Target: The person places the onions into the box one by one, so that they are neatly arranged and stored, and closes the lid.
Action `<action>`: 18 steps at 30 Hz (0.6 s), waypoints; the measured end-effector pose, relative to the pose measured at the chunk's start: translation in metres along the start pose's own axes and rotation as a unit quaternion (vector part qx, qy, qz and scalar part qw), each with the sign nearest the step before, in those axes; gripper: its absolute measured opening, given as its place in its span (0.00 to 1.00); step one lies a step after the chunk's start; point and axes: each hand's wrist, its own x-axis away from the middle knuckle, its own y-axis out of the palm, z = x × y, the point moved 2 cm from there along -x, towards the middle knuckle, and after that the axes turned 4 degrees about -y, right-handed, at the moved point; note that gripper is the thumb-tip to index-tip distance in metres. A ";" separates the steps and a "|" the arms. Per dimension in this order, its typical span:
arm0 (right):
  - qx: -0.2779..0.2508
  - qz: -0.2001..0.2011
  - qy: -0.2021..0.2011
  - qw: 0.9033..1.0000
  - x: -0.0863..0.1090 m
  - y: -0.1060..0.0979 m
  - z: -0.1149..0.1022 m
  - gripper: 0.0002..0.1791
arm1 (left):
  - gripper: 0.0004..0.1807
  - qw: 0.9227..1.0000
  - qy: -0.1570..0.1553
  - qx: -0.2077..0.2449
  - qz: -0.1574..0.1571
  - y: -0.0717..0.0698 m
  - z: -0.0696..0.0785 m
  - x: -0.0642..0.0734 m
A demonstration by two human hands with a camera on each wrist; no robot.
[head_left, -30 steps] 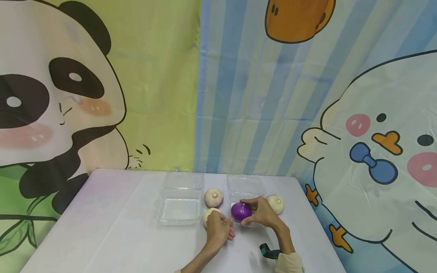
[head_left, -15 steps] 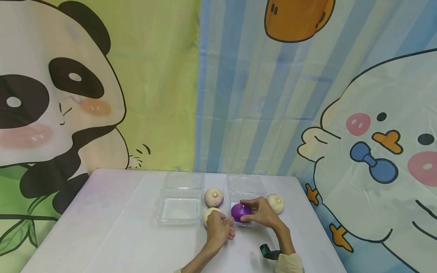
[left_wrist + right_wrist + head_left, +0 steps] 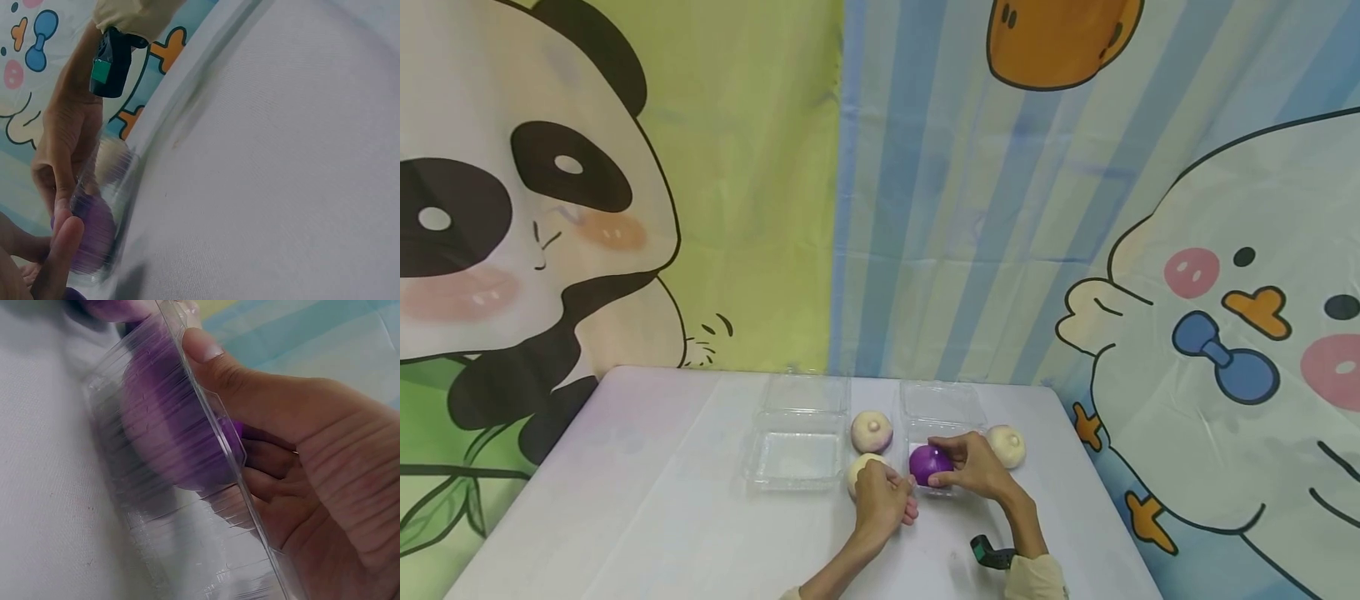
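My right hand (image 3: 977, 467) holds a round purple turnip-like vegetable (image 3: 928, 463) in the near tray of the right-hand clear plastic box (image 3: 942, 402). In the right wrist view its purple body (image 3: 156, 419) shows through the ribbed plastic wall, with the right thumb (image 3: 203, 347) over the rim. My left hand (image 3: 880, 500) has thumb and fingertips pinched together at that box's near left corner. The same hand partly covers a pale round vegetable (image 3: 855, 475). Another pale one, tinged purple (image 3: 872, 432), sits behind it, and one more (image 3: 1006, 447) stands beyond the right hand.
A second clear plastic box (image 3: 797, 458) lies lidded back on the left of the white table (image 3: 662, 483). A black device with a green patch (image 3: 988, 553) is worn at the right wrist. Behind the table hangs a cartoon curtain (image 3: 760, 208).
The right thumb has shifted slightly up onto the purple vegetable since the earliest frame. The left hand, boxes and pale vegetables stay in place.
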 end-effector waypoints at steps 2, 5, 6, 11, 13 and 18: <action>0.004 0.003 -0.001 1.000 0.000 0.000 -0.001 0.43 | 0.09 1.000 0.000 0.000 -0.001 0.000 0.000 0.000; 0.006 0.005 -0.006 1.000 0.000 0.000 -0.001 0.43 | 0.09 1.000 0.000 0.001 -0.003 0.000 0.001 0.001; 0.005 0.004 -0.005 1.000 0.000 0.000 -0.001 0.43 | 0.09 1.000 -0.001 0.001 -0.004 0.000 0.001 0.001; 0.003 0.006 -0.003 1.000 0.000 0.001 -0.001 0.44 | 0.08 1.000 -0.001 0.003 -0.005 0.000 0.002 0.002; 0.006 0.008 -0.009 1.000 0.000 0.001 -0.001 0.44 | 0.07 1.000 0.001 0.003 -0.004 0.000 0.002 0.002; 0.011 0.015 -0.017 1.000 0.001 0.001 -0.001 0.44 | 0.06 1.000 -0.001 0.005 -0.003 0.000 0.002 0.002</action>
